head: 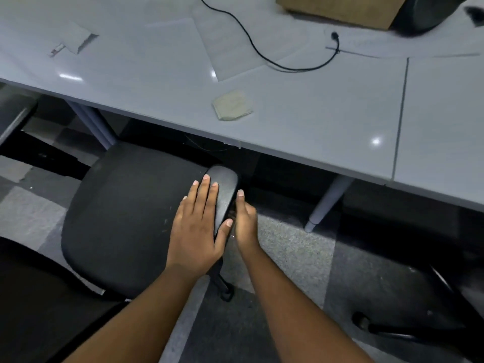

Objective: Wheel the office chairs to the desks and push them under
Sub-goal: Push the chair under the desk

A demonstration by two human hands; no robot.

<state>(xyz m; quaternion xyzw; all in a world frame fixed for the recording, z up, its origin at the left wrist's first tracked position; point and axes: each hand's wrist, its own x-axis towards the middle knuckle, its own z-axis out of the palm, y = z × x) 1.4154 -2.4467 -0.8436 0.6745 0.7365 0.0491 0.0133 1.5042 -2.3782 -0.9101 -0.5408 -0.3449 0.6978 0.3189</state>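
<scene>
A thin black cable (251, 45) loops across loose white paper sheets (235, 48), ending in a small plug. Nearer the front edge lies a folded pale-yellow paper note (232, 104). A torn white envelope (74, 39) sits far left. A brown cardboard box (340, 7) stands at the back beside a dark rounded object (424, 14). Below, grey patchwork carpet tiles (288, 247) cover the floor.

No text can be read on the desk papers (235, 45) (print too blurred).
</scene>
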